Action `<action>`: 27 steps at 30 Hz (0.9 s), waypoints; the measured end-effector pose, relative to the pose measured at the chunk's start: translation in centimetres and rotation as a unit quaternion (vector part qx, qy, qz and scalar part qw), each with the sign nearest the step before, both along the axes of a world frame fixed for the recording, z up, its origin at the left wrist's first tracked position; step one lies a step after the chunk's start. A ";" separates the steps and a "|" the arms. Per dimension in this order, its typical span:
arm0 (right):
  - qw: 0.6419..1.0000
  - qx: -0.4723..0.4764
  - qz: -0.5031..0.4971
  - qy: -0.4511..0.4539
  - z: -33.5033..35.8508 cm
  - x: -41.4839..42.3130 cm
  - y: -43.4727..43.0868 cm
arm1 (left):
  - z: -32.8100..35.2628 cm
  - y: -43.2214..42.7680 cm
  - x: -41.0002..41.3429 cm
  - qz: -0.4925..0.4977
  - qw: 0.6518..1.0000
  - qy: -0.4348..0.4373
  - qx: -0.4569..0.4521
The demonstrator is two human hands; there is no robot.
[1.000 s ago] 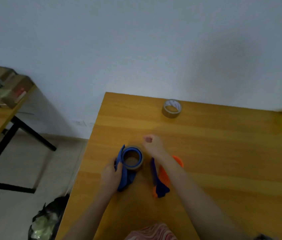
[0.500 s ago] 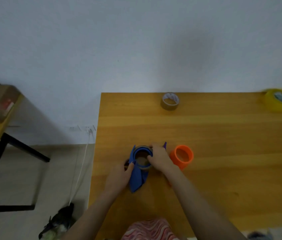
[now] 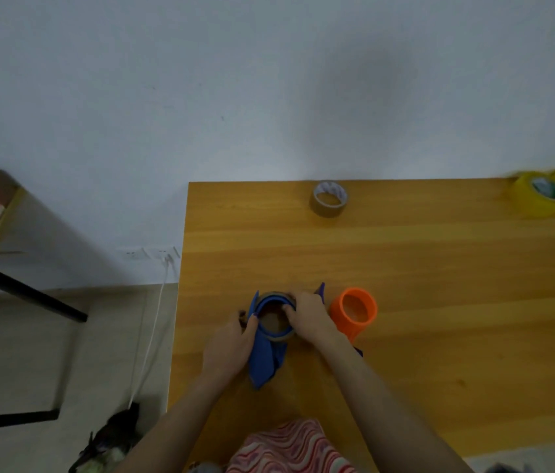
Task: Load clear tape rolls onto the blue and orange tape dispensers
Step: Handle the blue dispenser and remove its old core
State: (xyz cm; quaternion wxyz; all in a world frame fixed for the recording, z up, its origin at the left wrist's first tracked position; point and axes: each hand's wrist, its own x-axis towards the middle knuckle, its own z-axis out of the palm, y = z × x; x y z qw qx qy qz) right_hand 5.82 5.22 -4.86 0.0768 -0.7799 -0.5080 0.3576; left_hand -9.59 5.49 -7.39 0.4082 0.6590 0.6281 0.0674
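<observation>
Since the frame a second ago, the right hand (image 3: 307,322) has been brought back from beyond the roll (image 3: 279,335) and set onto its rim. Against the half-second frame, almost nothing is shifted in either hand.

Head view: the blue dispenser (image 3: 264,363) is laid flat on the table (image 3: 440,285), near the left edge, hub upward. Its long axis runs from the hub back toward the person. The roll is set around the hub with its opening facing up, so its axis is upright and in line with the hub's. Whether it is pressed fully home cannot be told.

The right hand's fingers are curled over the roll's right rim, and one fingertip is seen at the inner edge. The left hand (image 3: 231,343) is closed round the dispenser's left side, with the thumb laid against the blue plate. The roll thus lies directly under the right hand, and the body is steadied from the left. Any seating push is judged to go straight down along that upright axis.

The orange dispenser (image 3: 347,327) is stood just right of the right hand, its hub bare. A spare roll (image 3: 330,199) lies well apart at the far edge, straight beyond the hands. Yellow rolls (image 3: 539,194) are seen blurred at the far right corner. The right hand is the nearer to both the orange dispenser and the spare roll.
</observation>
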 end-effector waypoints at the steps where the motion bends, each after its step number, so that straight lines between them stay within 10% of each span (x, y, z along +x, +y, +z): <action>1: 1.000 -0.002 -0.002 0.001 0.0 -0.1 0.1 | -0.1 0.0 -0.1 -0.006 1.000 -0.006 0.002; 27: 0.994 0.039 -0.104 0.026 0.4 -0.2 0.5 | 1.2 1.9 -0.7 -0.122 0.972 0.086 0.182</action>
